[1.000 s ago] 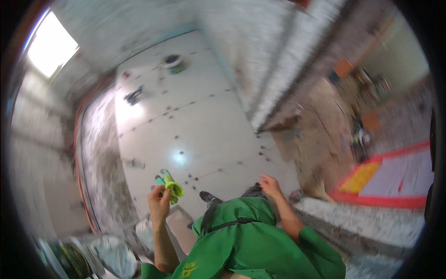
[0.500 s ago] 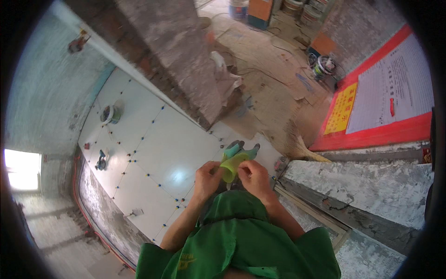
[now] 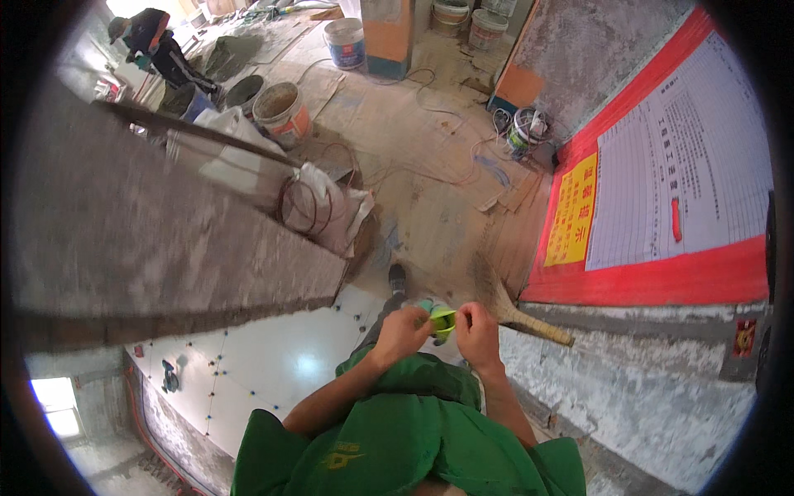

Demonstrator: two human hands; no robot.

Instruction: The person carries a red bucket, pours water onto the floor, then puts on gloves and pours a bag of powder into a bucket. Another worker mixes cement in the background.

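Between my two hands is a lime-green ring-shaped piece with an open middle; its thin rim [image 3: 444,314] faces up, and its kind is unclear. My left hand [image 3: 402,334] pinches its left side with closed fingers. On the opposite side, my right hand [image 3: 477,332] grips the edge between thumb and bent fingers. A teal item [image 3: 427,305] lies just behind it, mostly covered by the hands. My dark shoe [image 3: 398,279] is on the dusty floor ahead.
A rough wall [image 3: 182,223] fills the left. White tiles [image 3: 281,351] with small spacers lie lower left. A broom [image 3: 529,321] leans at right, below a red poster board [image 3: 645,277]. Buckets [image 3: 345,45] and a cable [image 3: 413,169] are ahead. A bent-over person [image 3: 161,50] is far left.
My view has swung toward the dusty floor, with one foot stepping forward. The lime-green piece, earlier seen as a tube, now shows its opening. Both hands keep their hold.
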